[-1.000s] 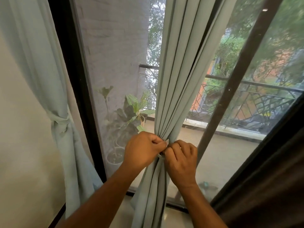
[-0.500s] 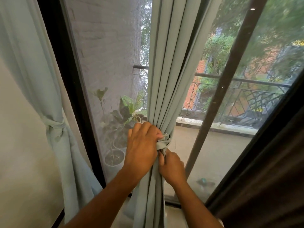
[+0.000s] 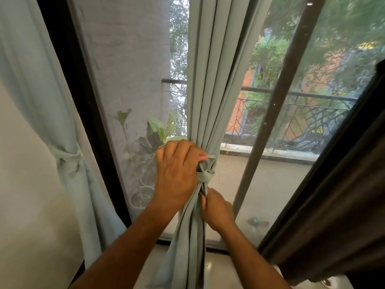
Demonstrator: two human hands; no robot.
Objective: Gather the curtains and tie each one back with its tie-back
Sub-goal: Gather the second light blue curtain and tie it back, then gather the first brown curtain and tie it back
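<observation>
The left hand (image 3: 177,176) wraps around the middle curtain (image 3: 208,80) at its gathered waist, fingers curled round the folds and the fingertips touching the tie-back (image 3: 205,173), which is knotted around the fabric there. The right hand (image 3: 216,209) sits just below the knot, fingers curled and pinching a hanging end of the tie-back against the curtain.

The room ends in a tall glass door with a dark frame (image 3: 83,122); a slanted dark bar (image 3: 277,101) of that frame runs just to the right of the middle curtain. Through the glass are a balcony with a metal railing (image 3: 302,119), potted plants (image 3: 150,142), a pale brick wall and trees. A plain pale wall (image 3: 25,184) fills the lower left, and a dark brown curtain (image 3: 333,205) hangs along the right edge.

The left curtain (image 3: 31,69) hangs against the wall, already cinched by its own tie (image 3: 66,155), well apart from the hands. Open glass lies on both sides of the middle curtain, with more room to the left than toward the bar on the right. The pale floor (image 3: 218,272) shows below the hands.

The middle curtain's long axis runs top to bottom, leaning slightly: pleats converge downward into the knot, then fan loosely toward the floor.
</observation>
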